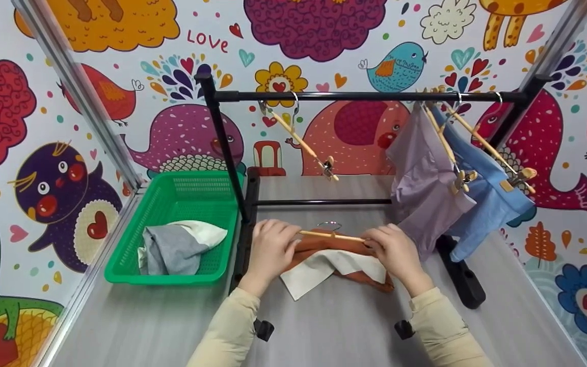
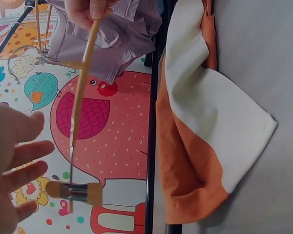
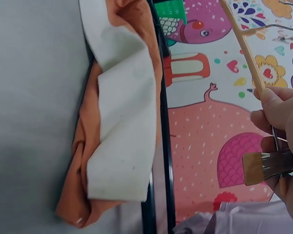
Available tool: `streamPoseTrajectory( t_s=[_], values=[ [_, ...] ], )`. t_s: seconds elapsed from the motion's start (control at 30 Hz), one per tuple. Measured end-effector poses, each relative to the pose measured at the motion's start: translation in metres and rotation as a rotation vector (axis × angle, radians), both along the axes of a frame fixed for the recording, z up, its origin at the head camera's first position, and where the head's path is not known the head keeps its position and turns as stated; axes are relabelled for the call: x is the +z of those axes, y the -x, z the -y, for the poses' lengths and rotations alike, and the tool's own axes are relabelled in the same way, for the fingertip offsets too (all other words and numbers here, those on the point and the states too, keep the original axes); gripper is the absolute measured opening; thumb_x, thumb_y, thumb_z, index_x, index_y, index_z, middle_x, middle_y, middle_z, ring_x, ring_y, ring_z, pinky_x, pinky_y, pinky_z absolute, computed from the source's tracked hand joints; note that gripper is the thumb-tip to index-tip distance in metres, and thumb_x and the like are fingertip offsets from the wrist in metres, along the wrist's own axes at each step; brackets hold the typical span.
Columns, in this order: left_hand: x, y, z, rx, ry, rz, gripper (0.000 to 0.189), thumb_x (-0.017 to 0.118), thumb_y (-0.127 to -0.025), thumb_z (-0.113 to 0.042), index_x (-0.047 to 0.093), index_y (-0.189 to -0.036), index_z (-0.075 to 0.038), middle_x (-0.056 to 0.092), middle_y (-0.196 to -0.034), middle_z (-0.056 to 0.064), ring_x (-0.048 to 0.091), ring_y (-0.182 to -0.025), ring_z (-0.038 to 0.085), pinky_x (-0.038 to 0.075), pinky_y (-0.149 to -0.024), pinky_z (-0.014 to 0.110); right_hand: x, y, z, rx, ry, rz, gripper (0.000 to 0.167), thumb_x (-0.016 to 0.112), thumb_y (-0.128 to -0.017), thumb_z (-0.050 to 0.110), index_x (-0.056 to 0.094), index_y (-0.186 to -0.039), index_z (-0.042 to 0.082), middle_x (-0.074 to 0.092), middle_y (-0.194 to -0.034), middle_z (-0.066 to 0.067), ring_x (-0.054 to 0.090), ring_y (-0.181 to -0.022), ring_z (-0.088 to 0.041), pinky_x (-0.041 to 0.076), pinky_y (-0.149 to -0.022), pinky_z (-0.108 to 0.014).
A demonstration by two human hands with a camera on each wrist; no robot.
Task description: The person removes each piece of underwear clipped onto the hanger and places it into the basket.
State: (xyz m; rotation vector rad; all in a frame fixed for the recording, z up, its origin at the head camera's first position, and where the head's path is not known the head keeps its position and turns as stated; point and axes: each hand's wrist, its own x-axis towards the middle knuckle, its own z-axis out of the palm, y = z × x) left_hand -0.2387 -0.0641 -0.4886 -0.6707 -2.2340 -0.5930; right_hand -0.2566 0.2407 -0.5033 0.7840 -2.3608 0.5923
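My right hand [image 1: 395, 252] grips one end of a wooden clip hanger [image 1: 332, 235], beside its metal-and-wood clip [image 3: 268, 165] in the right wrist view. My left hand [image 1: 272, 250] is at the hanger's other end; the left wrist view shows its fingers [image 2: 31, 146] spread and apart from the bar, near the other clip [image 2: 74, 192]. Below the hanger, a rust-orange garment [image 1: 316, 244] with a white part [image 1: 306, 278] lies loosely folded on the grey table [image 1: 324, 331]. The hanger's hook points away from me.
A black rack [image 1: 344, 96] stands behind, with a bare clip hanger [image 1: 298, 137] on its left. Mauve shorts [image 1: 421, 178] and blue shorts [image 1: 492, 188] hang on its right. A green basket [image 1: 171, 279] at left holds a grey-and-white cloth [image 1: 174, 250].
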Motion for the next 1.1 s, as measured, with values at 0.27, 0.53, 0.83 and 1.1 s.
streamPoseTrajectory(
  t_s=[0.27,0.53,0.83,1.1],
  values=[
    [-0.002,-0.001,-0.007,-0.062,0.027,-0.025,0.028,0.083,-0.079,-0.015,0.074,-0.105,-0.013,0.07,-0.099,0.002,0.062,-0.102,0.025,0.044,-0.093,0.051,-0.008,-0.002,-0.014,-0.121,0.024,0.058,0.016,0.08,-0.081,0.007,0.076,-0.092,0.019,0.069,-0.084,0.004,0.058,-0.074,-0.02,0.048,-0.063,-0.038],
    [-0.017,-0.002,-0.018,-0.097,0.085,0.006,0.027,0.081,-0.081,-0.021,0.073,-0.105,-0.014,0.07,-0.1,0.0,0.062,-0.099,0.023,0.046,-0.088,0.046,-0.011,-0.003,-0.024,-0.178,0.056,0.067,0.015,0.08,-0.081,0.007,0.076,-0.092,0.016,0.068,-0.081,0.003,0.057,-0.072,-0.022,0.047,-0.061,-0.04],
    [-0.038,-0.003,-0.03,-0.106,0.182,0.123,0.036,0.081,-0.083,-0.025,0.07,-0.116,-0.016,0.068,-0.11,-0.001,0.061,-0.103,0.02,0.046,-0.089,0.045,-0.017,-0.005,-0.032,-0.205,0.082,0.073,0.017,0.081,-0.08,0.004,0.075,-0.093,0.014,0.069,-0.084,-0.001,0.059,-0.074,-0.025,0.048,-0.064,-0.042],
    [-0.052,-0.002,-0.038,-0.088,0.223,0.164,0.041,0.082,-0.081,-0.024,0.068,-0.119,-0.016,0.066,-0.111,0.001,0.06,-0.105,0.022,0.046,-0.088,0.044,-0.022,-0.007,-0.036,-0.231,0.093,0.088,0.018,0.082,-0.079,0.003,0.075,-0.092,0.014,0.069,-0.084,-0.002,0.058,-0.074,-0.024,0.048,-0.064,-0.042]
  ],
)
